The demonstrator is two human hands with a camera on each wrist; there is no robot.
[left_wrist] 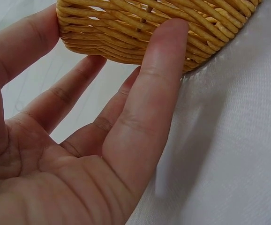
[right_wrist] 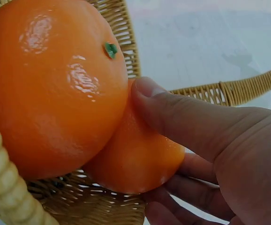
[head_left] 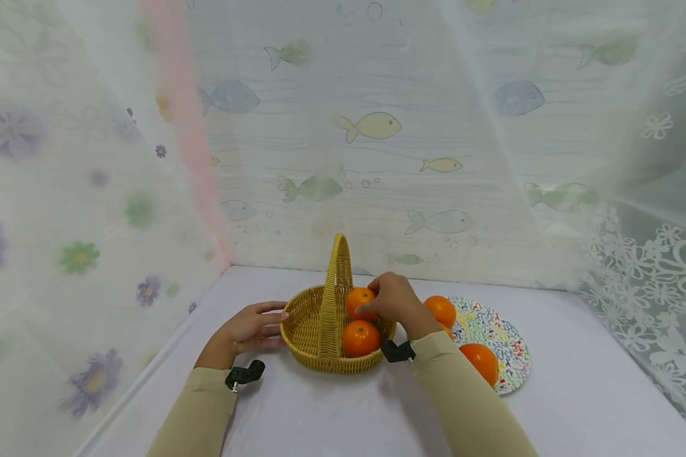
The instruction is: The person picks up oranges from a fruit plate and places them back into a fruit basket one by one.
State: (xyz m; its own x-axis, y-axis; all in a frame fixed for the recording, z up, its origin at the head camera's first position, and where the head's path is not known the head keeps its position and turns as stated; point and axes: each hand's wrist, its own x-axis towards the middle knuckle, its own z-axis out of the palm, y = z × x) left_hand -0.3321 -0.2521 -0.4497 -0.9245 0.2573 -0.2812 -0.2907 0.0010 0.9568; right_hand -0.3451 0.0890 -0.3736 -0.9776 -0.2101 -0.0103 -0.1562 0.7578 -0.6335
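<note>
A yellow woven basket (head_left: 311,363) with a tall arched handle stands on the white-covered table. My left hand (head_left: 248,330) touches its left side with spread fingers; in the left wrist view the thumb lies against the weave (left_wrist: 121,28). At the basket's right half, my right hand (head_left: 397,301) grips an orange (head_left: 360,302) between thumb and fingers. Nearer to me, a second orange (head_left: 361,337) lies inside the basket. The right wrist view shows this orange (right_wrist: 56,89), with a green stem mark, partly covering the held orange (right_wrist: 135,154).
To the right, a round plate (head_left: 511,346) with multicoloured squiggles lies partly behind my right forearm. An orange (head_left: 440,311) is at its far left and another orange (head_left: 480,363) at its near side; a sliver of one more shows between them. Patterned curtains (head_left: 377,190) surround the table.
</note>
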